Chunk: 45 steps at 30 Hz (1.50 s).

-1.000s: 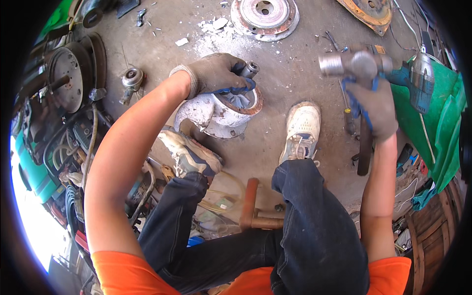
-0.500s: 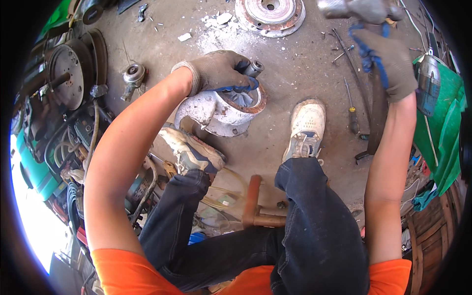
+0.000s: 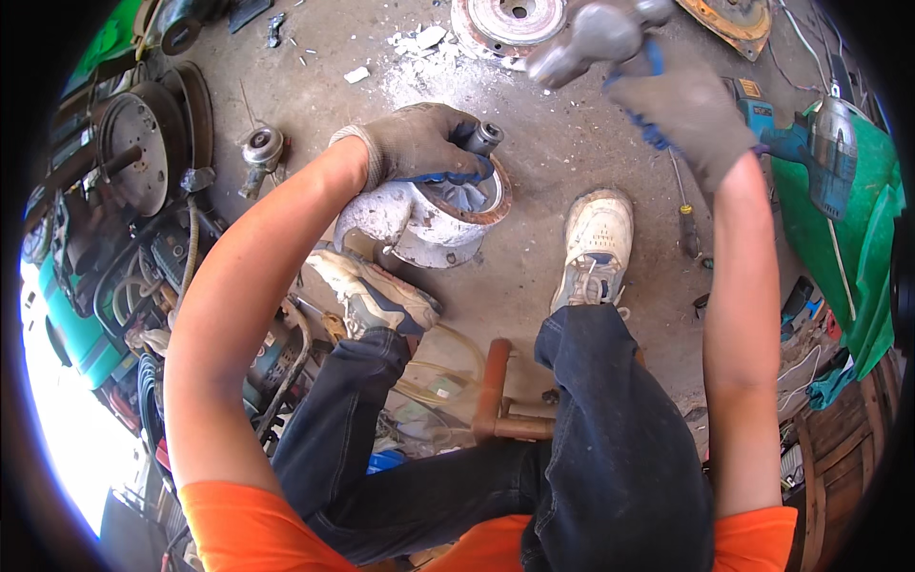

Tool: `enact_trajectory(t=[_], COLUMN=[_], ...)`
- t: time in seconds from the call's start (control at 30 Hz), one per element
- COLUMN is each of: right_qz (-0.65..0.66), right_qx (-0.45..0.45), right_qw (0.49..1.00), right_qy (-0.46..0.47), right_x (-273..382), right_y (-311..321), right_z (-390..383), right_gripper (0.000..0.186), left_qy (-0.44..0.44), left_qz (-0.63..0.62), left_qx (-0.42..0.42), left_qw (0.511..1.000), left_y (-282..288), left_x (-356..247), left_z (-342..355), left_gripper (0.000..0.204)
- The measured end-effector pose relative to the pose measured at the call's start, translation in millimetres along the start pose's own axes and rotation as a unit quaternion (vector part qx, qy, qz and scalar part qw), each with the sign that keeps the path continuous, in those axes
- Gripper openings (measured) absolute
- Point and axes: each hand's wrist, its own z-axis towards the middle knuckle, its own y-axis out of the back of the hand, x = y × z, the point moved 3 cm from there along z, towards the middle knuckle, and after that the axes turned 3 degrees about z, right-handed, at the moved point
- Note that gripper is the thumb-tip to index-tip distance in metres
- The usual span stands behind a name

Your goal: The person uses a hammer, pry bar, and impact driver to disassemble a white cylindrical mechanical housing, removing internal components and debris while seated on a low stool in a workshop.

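Observation:
My left hand (image 3: 419,143), in a grey glove with blue fingers, is closed round a short steel cylinder (image 3: 485,139) that looks like a socket. It holds the cylinder upright over the open top of a white-painted pump housing (image 3: 386,214) with a rusty rim and grey vanes inside. The cylinder's lower end is hidden by the fingers. My right hand (image 3: 681,119), gloved alike and slightly blurred, grips a hammer (image 3: 596,43) raised to the right of the housing. The hammer head is apart from the cylinder, and most of its handle is hidden.
A round white plate (image 3: 505,21) lies beyond the housing, beside white flakes (image 3: 431,38). At right are a yellow-handled screwdriver (image 3: 686,227), a teal power tool (image 3: 827,172) and a green sheet (image 3: 863,276). Machine parts crowd the left side. My shoes (image 3: 599,238) flank the housing.
My right hand has swung the hammer leftward, nearer the housing, and its head has tilted. A yellowish plate and the power tool's body have come into sight. My left hand stays almost in place.

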Motion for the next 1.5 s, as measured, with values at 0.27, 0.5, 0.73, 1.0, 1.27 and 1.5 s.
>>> enact_trajectory(t=[0.27, 0.5, 0.73, 1.0, 1.27, 1.5], right_qz=[0.132, -0.085, 0.219, -0.029, -0.33, 0.321], right_qx=[-0.092, 0.036, 0.01, -0.109, -0.275, -0.088], right_qw=[0.987, 0.991, 0.918, 0.964, 0.872, 0.94], right_qy=[-0.027, -0.101, -0.332, -0.241, 0.235, 0.069], right_x=[-31.0, -25.8, -171.1, -192.9, -197.1, -95.8], right_y=[39.7, -47.3, 11.4, 70.1, 121.7, 75.7], right_z=[19.7, -32.8, -178.9, -176.4, -39.1, -66.1], right_gripper=[0.022, 0.045, 0.013, 0.042, 0.042, 0.05], left_qy=[-0.004, -0.039, -0.014, 0.008, -0.021, -0.032], left_qz=[0.007, 0.028, 0.025, -0.013, 0.038, 0.039], left_qx=[0.005, 0.001, 0.026, 0.024, 0.023, 0.011], left_qw=[1.0, 0.999, 0.999, 1.0, 0.999, 0.999], left_y=[-1.4, -6.1, -1.4, -5.7, -2.5, -5.8], left_x=[-0.8, 13.6, 1.9, 7.4, 0.0, 9.5], left_z=[4.9, 6.0, 0.2, 1.6, 8.4, 5.2], left_gripper=[0.028, 0.039, 0.031, 0.029, 0.035, 0.037])
